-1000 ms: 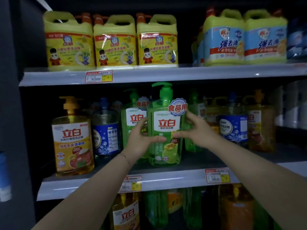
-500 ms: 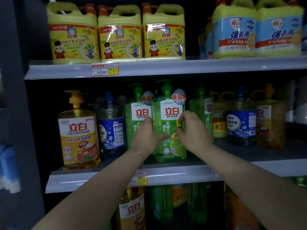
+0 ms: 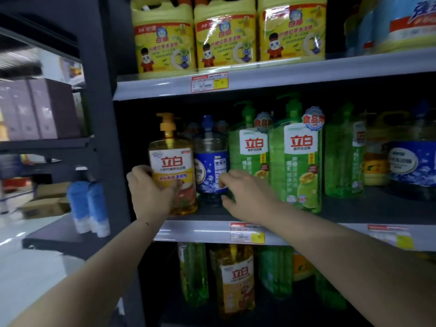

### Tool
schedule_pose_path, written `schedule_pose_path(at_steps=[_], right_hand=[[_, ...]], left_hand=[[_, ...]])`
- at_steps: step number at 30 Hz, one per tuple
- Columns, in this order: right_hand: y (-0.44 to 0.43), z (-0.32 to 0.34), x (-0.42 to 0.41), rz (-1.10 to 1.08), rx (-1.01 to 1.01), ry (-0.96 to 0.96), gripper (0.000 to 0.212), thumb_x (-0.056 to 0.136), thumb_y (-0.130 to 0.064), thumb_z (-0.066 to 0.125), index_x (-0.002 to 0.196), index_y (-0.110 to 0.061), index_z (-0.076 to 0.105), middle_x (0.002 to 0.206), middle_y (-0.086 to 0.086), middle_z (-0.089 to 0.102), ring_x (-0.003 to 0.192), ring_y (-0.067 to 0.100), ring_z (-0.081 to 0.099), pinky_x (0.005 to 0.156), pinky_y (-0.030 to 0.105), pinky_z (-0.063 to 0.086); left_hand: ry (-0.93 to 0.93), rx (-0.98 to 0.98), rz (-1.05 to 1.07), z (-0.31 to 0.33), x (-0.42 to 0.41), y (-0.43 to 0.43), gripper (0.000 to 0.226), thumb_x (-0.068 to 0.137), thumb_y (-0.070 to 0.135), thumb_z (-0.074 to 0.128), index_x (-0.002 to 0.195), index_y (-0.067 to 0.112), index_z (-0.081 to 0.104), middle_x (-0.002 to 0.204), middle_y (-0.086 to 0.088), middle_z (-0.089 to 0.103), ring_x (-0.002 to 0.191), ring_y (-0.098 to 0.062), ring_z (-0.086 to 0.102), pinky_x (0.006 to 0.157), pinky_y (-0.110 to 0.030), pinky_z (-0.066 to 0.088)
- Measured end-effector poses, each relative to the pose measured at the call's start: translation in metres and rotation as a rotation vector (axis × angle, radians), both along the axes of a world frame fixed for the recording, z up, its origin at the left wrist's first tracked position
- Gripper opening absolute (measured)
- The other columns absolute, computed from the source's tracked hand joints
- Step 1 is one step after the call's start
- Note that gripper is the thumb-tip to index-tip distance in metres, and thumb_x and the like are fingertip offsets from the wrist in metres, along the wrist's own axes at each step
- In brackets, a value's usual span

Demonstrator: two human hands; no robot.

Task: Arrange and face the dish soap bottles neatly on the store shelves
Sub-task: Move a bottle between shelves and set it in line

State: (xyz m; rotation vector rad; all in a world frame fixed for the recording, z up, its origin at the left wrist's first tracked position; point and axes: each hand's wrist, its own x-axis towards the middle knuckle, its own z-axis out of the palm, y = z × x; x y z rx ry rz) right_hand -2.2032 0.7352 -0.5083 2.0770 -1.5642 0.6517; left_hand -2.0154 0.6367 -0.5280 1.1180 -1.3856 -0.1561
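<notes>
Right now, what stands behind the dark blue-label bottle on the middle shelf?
Behind the dark blue-label bottle, two similar caps rise in the shadow, so more bottles stand there. Their bodies are hidden by it.

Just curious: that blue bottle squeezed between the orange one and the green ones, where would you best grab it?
Probably by the narrow neck under its cap, from the front and above. The blue bottle sits set back, with the orange bottle and a green bottle tight on either side, leaving little room around its body.
</notes>
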Motion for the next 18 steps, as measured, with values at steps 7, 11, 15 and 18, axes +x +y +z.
schedule_pose_path(at_steps=[7, 11, 15, 18], right_hand=[[-0.018, -0.003, 0.028, 0.081, 0.150, -0.048, 0.032, 0.090, -0.030, 0.056, 0.119, -0.020, 0.047, 0.118, 0.001, 0.054, 0.101, 0.020, 0.051, 0.067, 0.029, 0.039], [-0.015, 0.000, 0.021, 0.110, 0.229, -0.229, 0.030, 0.086, -0.029, 0.062, 0.112, -0.021, 0.050, 0.101, -0.004, 0.052, 0.089, 0.016, 0.051, 0.064, 0.028, 0.040], [-0.014, 0.004, 0.012, 0.105, 0.310, -0.475, 0.038, 0.083, -0.026, 0.069, 0.115, -0.022, 0.050, 0.100, -0.001, 0.054, 0.087, 0.017, 0.055, 0.074, 0.032, 0.049], [-0.014, 0.011, 0.009, 0.099, 0.326, -0.545, 0.057, 0.081, -0.025, 0.072, 0.129, -0.019, 0.042, 0.106, -0.003, 0.051, 0.089, 0.014, 0.055, 0.072, 0.025, 0.046]], left_hand=[[0.304, 0.423, -0.514, 0.003, 0.016, -0.027, 0.112, 0.062, 0.012, 0.088, 0.148, 0.020, 0.015, 0.130, -0.004, 0.052, 0.113, -0.023, 0.056, 0.099, -0.045, 0.047], [0.322, 0.400, -0.562, 0.004, 0.012, -0.026, 0.090, 0.058, 0.005, 0.089, 0.132, 0.017, 0.039, 0.116, -0.002, 0.062, 0.109, -0.025, 0.062, 0.088, -0.044, 0.053], [0.284, 0.166, -0.511, -0.005, 0.006, -0.018, 0.080, 0.048, 0.004, 0.093, 0.111, 0.020, 0.046, 0.109, -0.001, 0.064, 0.101, -0.019, 0.065, 0.084, -0.044, 0.057], [0.189, 0.004, -0.479, -0.010, 0.009, -0.011, 0.078, 0.041, 0.012, 0.094, 0.102, 0.025, 0.048, 0.106, 0.000, 0.063, 0.100, -0.018, 0.063, 0.083, -0.046, 0.057]])
